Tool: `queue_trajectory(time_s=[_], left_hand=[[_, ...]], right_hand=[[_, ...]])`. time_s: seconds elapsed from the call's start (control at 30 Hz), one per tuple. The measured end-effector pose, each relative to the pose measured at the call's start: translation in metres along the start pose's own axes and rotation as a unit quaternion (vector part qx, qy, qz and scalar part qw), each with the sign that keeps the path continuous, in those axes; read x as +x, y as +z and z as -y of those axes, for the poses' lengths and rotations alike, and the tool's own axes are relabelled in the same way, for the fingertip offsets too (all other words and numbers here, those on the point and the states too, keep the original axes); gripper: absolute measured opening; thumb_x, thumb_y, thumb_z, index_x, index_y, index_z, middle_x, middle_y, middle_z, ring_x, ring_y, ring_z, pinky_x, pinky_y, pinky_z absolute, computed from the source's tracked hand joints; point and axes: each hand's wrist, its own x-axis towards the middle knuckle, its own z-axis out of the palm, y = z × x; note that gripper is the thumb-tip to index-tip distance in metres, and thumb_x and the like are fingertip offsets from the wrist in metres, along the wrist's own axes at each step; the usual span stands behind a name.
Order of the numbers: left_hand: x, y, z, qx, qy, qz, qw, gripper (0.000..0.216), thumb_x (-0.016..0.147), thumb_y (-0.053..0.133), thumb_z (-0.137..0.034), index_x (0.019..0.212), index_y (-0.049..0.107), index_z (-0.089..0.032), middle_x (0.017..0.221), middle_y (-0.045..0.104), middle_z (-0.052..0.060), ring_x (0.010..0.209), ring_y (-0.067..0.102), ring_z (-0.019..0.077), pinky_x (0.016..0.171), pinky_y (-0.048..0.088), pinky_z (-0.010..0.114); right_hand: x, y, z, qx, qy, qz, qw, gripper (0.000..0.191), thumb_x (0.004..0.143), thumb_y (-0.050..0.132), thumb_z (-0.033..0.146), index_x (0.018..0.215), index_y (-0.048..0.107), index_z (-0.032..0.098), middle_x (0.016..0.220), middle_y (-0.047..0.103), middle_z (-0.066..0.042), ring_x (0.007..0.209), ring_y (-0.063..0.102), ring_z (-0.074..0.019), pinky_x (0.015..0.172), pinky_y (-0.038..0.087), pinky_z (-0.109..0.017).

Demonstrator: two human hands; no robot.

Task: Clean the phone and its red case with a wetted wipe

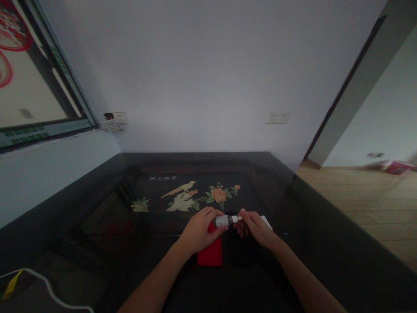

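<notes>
My left hand (202,229) is closed around a small clear bottle (223,221) with a white label, held on its side. The bottle's white nozzle tip (238,218) points right, toward my right hand (253,226). Thumb and fingers of that hand pinch at the end of the tip. Below my left hand a red flat case (210,255) lies on the table, its upper part covered by the hand. A dark flat object (239,250), hard to make out, lies to the right of the red case. Something white (266,222) shows behind my right wrist.
A glossy black table (195,161) with a bird and flower picture (182,200) stands against the wall. Wall sockets (278,118) are above its far edge. A white cable (48,287) with a yellow tag lies at the front left. A window is at the left.
</notes>
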Motion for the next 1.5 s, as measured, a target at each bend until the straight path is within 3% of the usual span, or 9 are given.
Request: queue_trajectory(time_s=[0.13, 0.23, 0.4, 0.57, 0.63, 0.77, 0.97, 1.27, 1.5], left_hand=[[0.0, 0.0, 0.001, 0.007, -0.018, -0.008, 1.0, 0.028, 0.09, 0.069, -0.037, 0.115, 0.065, -0.025, 0.112, 0.067, 0.005, 0.108, 0.062, 0.0231, 0.094, 0.05, 0.035], [0.0, 0.0, 0.003, 0.007, -0.021, -0.01, 1.0, 0.027, 0.091, 0.069, -0.037, 0.115, 0.065, -0.025, 0.112, 0.067, 0.004, 0.107, 0.062, 0.0224, 0.093, 0.05, 0.035], [0.0, 0.001, 0.003, 0.005, -0.005, 0.001, 1.0, 0.027, 0.092, 0.068, -0.039, 0.115, 0.065, -0.025, 0.111, 0.066, 0.004, 0.106, 0.061, 0.0221, 0.094, 0.05, 0.034], [-0.001, 0.002, 0.003, 0.006, 0.004, 0.009, 1.0, 0.028, 0.092, 0.068, -0.039, 0.117, 0.064, -0.025, 0.111, 0.066, 0.004, 0.106, 0.061, 0.022, 0.094, 0.049, 0.034], [-0.001, 0.001, 0.003, 0.009, 0.001, 0.007, 1.0, 0.029, 0.092, 0.068, -0.039, 0.116, 0.064, -0.025, 0.111, 0.066, 0.004, 0.106, 0.061, 0.022, 0.094, 0.049, 0.035], [0.0, 0.0, 0.003, 0.01, -0.007, 0.007, 1.0, 0.027, 0.092, 0.067, -0.04, 0.115, 0.065, -0.025, 0.109, 0.067, 0.004, 0.104, 0.062, 0.022, 0.093, 0.049, 0.034], [-0.001, 0.001, 0.004, 0.012, -0.006, 0.009, 1.0, 0.028, 0.092, 0.067, -0.04, 0.114, 0.065, -0.024, 0.108, 0.067, 0.004, 0.103, 0.061, 0.0222, 0.092, 0.049, 0.034], [0.001, 0.001, 0.004, 0.052, 0.011, 0.005, 0.999, 0.028, 0.088, 0.073, -0.044, 0.106, 0.065, -0.025, 0.102, 0.071, 0.001, 0.097, 0.061, 0.0232, 0.091, 0.043, 0.038], [0.001, 0.002, 0.006, 0.048, -0.016, -0.02, 0.999, 0.024, 0.096, 0.062, -0.041, 0.114, 0.062, -0.027, 0.108, 0.07, 0.003, 0.103, 0.062, 0.0237, 0.095, 0.044, 0.039]], right_hand=[[-0.001, -0.002, 0.007, 0.016, -0.019, -0.012, 1.0, 0.041, 0.096, 0.055, 0.058, 0.106, 0.065, 0.019, 0.091, 0.071, -0.005, 0.068, 0.07, -0.0159, 0.049, 0.05, -0.022], [-0.003, -0.002, 0.014, 0.023, -0.008, -0.007, 1.0, 0.041, 0.09, 0.069, 0.051, 0.117, 0.061, 0.022, 0.105, 0.072, -0.008, 0.083, 0.073, -0.02, 0.056, 0.055, -0.024], [-0.003, -0.001, 0.015, -0.021, 0.009, -0.002, 1.0, 0.032, 0.091, 0.067, 0.049, 0.106, 0.066, 0.02, 0.077, 0.071, -0.003, 0.073, 0.071, -0.0186, 0.056, 0.054, -0.025], [-0.001, 0.0, 0.011, -0.041, 0.003, 0.009, 0.999, 0.039, 0.097, 0.057, 0.053, 0.083, 0.067, 0.018, 0.073, 0.069, -0.002, 0.06, 0.065, -0.0128, 0.052, 0.049, -0.022], [-0.001, 0.0, 0.01, -0.028, -0.003, 0.006, 1.0, 0.036, 0.098, 0.055, 0.052, 0.091, 0.067, 0.019, 0.075, 0.069, -0.002, 0.061, 0.066, -0.0134, 0.051, 0.049, -0.022], [-0.003, 0.0, 0.013, -0.017, 0.0, 0.0, 1.0, 0.034, 0.09, 0.07, 0.045, 0.114, 0.064, 0.021, 0.082, 0.074, -0.002, 0.072, 0.073, -0.0175, 0.059, 0.055, -0.025], [-0.002, 0.001, 0.015, -0.026, 0.005, -0.001, 1.0, 0.031, 0.085, 0.076, 0.043, 0.105, 0.069, 0.02, 0.08, 0.075, -0.003, 0.069, 0.072, -0.017, 0.061, 0.055, -0.026], [-0.002, 0.002, 0.009, -0.025, -0.011, 0.006, 1.0, 0.027, 0.089, 0.071, 0.046, 0.098, 0.067, 0.02, 0.073, 0.069, 0.001, 0.061, 0.067, -0.0136, 0.052, 0.049, -0.021], [-0.003, 0.001, 0.014, -0.011, -0.022, -0.007, 1.0, 0.035, 0.095, 0.061, 0.051, 0.112, 0.064, 0.021, 0.082, 0.068, -0.001, 0.061, 0.067, -0.0129, 0.053, 0.051, -0.022]])
